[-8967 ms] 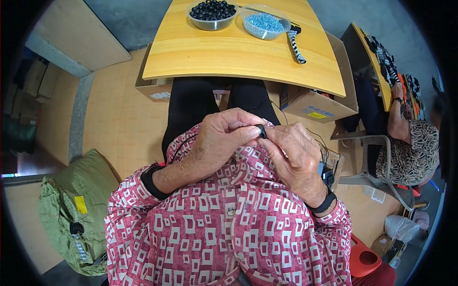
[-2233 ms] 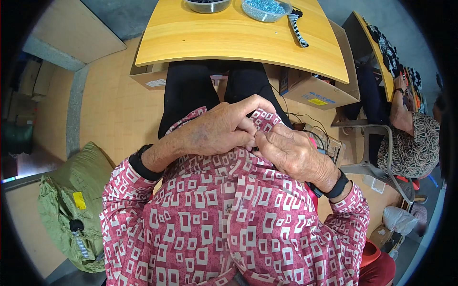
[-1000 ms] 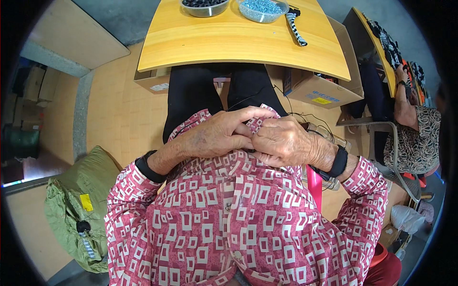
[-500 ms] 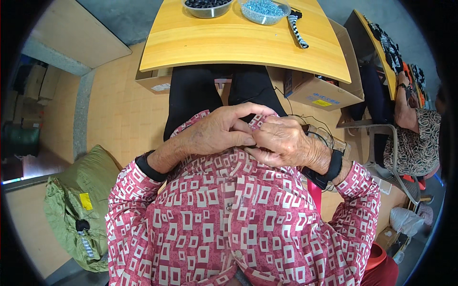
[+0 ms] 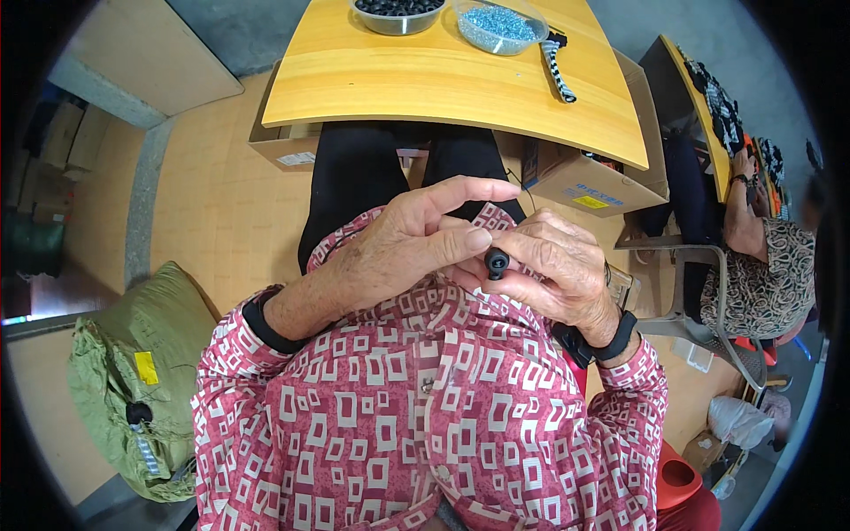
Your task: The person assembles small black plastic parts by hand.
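A small black cylinder [image 5: 497, 262] with a round, hollow-looking end sits between my hands, low in front of my shirt. My right hand [image 5: 560, 265] pinches it between thumb and forefinger. My left hand [image 5: 398, 234] presses in from the other side, thumb tip against the cylinder's upper edge. Its forefinger is stretched out above, while the other fingers curl behind, partly hidden. What the cylinder's far end joins, if anything, is out of sight.
On the yellow table [image 5: 443, 88] are a clear bowl [image 5: 398, 24] of black pieces, a clear bowl [image 5: 498, 44] of blue beads and a black-and-white strip [image 5: 556, 71]. Cardboard boxes [image 5: 584, 177] stand beneath. A green sack [image 5: 133, 354] is at left; another person [image 5: 761, 265] sits at right.
My right hand has turned and shifted slightly right, exposing the black cylinder's end that was mostly covered before. My left thumb has moved to its upper edge. The view has tilted slightly.
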{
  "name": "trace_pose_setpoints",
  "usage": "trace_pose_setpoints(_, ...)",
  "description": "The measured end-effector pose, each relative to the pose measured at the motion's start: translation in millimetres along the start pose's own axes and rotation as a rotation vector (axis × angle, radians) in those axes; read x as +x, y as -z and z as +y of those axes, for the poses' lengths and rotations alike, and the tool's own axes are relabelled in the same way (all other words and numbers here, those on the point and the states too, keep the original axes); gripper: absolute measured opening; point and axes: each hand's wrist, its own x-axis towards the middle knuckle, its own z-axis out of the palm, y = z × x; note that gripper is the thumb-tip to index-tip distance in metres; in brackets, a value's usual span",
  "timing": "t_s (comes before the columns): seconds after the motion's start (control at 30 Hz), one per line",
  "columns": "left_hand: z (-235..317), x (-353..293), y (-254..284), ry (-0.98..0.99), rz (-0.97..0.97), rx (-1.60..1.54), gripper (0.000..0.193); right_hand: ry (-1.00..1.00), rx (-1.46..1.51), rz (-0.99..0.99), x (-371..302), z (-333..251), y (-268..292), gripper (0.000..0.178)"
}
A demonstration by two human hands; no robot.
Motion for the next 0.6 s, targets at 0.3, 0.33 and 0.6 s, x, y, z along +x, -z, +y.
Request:
trace_pose_setpoints(0.3, -6, 0, 7, -0.092, -0.015, 0.104, 0.050, 0.012, -0.015, 0.044, 0, -4, -3, 0.047)
trace_pose_setpoints(0.33, -6, -1, 7, -0.086, -0.011, 0.111, 0.051, 0.020, -0.046, 0.022, 1, -6, -1, 0.045)
trace_pose_setpoints(0.6, -13, -1, 10, -0.051, -0.036, 0.048, 0.049, 0.126, -0.308, -0.014, 8, -18, -2, 0.033)
